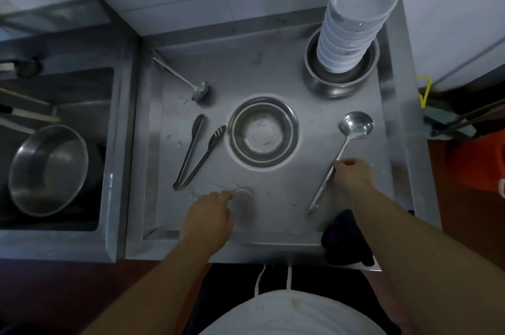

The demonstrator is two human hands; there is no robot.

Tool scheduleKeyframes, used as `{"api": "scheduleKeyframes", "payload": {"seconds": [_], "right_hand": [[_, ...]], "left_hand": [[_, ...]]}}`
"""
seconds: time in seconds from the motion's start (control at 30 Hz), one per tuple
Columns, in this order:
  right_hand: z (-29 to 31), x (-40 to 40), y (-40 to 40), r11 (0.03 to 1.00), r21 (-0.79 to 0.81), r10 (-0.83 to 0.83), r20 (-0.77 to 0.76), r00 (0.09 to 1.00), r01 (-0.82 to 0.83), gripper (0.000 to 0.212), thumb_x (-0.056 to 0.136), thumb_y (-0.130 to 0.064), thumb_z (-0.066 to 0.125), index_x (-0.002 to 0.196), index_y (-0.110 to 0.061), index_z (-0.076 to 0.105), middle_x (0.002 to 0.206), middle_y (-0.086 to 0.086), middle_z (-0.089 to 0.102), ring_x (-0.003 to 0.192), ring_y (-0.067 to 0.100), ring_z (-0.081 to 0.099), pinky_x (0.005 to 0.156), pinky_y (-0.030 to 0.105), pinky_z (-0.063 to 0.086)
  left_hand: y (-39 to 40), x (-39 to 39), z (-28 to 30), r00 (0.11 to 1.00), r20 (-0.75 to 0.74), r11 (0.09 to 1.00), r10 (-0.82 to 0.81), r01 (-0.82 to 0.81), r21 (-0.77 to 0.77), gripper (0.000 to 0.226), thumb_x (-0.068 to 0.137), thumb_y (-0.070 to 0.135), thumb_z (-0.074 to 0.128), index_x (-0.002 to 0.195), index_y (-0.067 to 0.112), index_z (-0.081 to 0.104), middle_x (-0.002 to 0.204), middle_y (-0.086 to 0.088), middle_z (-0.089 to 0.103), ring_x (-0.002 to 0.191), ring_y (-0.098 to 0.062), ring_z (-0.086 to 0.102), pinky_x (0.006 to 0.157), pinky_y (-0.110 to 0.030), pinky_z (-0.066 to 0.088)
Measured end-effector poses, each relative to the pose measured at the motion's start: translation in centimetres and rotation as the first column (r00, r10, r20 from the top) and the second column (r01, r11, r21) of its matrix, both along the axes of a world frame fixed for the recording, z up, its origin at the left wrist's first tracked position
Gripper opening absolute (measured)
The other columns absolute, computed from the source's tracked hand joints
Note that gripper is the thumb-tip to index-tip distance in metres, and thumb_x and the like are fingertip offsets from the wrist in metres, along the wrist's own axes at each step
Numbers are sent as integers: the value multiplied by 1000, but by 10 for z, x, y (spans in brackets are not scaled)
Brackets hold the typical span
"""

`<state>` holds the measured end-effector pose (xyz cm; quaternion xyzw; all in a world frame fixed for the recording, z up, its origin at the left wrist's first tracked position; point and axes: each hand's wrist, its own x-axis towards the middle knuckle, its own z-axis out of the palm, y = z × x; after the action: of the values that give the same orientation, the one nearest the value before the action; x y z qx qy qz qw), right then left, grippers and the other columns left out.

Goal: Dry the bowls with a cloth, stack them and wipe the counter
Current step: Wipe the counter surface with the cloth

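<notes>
A tall stack of white bowls (352, 25) stands inside a steel bowl (341, 80) at the counter's far right. A steel bowl (263, 133) sits in the middle of the steel counter (273, 214). My right hand (351, 173) pinches the handle of a large steel ladle (355, 125) that lies on the counter. My left hand (209, 217) rests near the front, fingertips touching the counter by a faint round mark. A dark cloth (345, 244) lies at the front edge, partly under my right forearm.
Steel tongs (198, 151) lie left of the middle bowl, and a small ladle (180, 76) lies at the far left. A sink on the left holds a large steel bowl (49, 170). An orange bucket (478, 159) stands on the floor at the right.
</notes>
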<state>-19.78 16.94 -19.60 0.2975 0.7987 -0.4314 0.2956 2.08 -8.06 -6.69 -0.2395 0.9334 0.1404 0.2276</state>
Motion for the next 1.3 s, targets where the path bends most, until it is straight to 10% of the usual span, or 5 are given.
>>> {"api": "scheduleKeyframes", "payload": {"seconds": [0.3, 0.63, 1.03, 1.3], "right_hand": [[28, 0, -14, 979, 204, 40, -66, 997, -26, 17, 92, -26, 69, 102, -12, 68, 99, 12, 73, 81, 30, 66, 73, 38, 54], [67, 6, -189, 843, 263, 527, -225, 820, -470, 12, 97, -20, 59, 101, -10, 64, 102, 17, 70, 93, 36, 64, 83, 40, 51], [67, -68, -458, 132, 524, 970, -243, 1, -841, 20, 101, -14, 51, 115, -12, 65, 115, 14, 65, 108, 37, 61, 88, 44, 53], [61, -103, -536, -581, 753, 640, 188, -745, -309, 32, 101, -10, 50, 128, -18, 65, 134, 2, 64, 130, 28, 52, 103, 40, 44]], "left_hand": [[-43, -2, -17, 1000, 22, 999, 3, -4, 48, 40, 102, 23, 52, 141, 24, 60, 121, 1, 70, 109, -21, 63, 95, -38, 52], [-157, -6, -18, 998, -55, 997, 36, -32, 68, 35, 102, 23, 51, 134, 20, 63, 117, -3, 70, 104, -24, 63, 90, -39, 53], [-282, -6, -45, 984, -116, 988, 136, -126, 89, 38, 99, 23, 53, 136, 23, 63, 121, 1, 71, 106, -21, 64, 92, -37, 53], [-305, -23, -66, 974, -180, 981, 136, -107, 160, 32, 95, 23, 56, 125, 20, 68, 111, 0, 71, 101, -23, 65, 88, -40, 55]]}}
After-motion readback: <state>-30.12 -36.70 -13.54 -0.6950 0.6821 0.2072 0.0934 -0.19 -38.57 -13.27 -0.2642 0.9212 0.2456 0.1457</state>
